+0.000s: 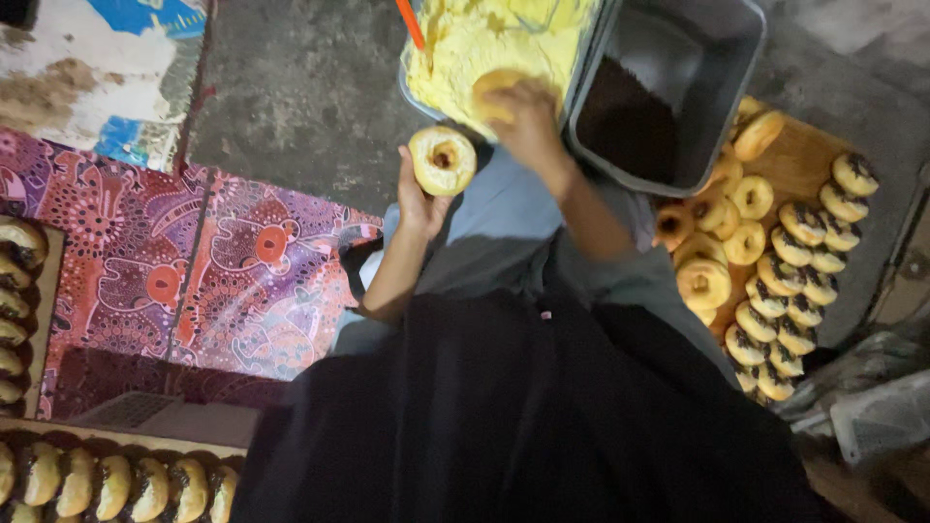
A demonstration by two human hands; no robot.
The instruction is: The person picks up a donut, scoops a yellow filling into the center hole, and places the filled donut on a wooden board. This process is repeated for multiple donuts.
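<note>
Fingers of the left hand hold a doughnut, hole facing up.

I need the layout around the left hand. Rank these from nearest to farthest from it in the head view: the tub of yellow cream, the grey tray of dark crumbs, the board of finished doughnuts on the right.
From the left hand:
1. Tub of yellow cream, just above it.
2. Grey tray of dark crumbs, up and right.
3. Board of finished doughnuts, far right.
</note>
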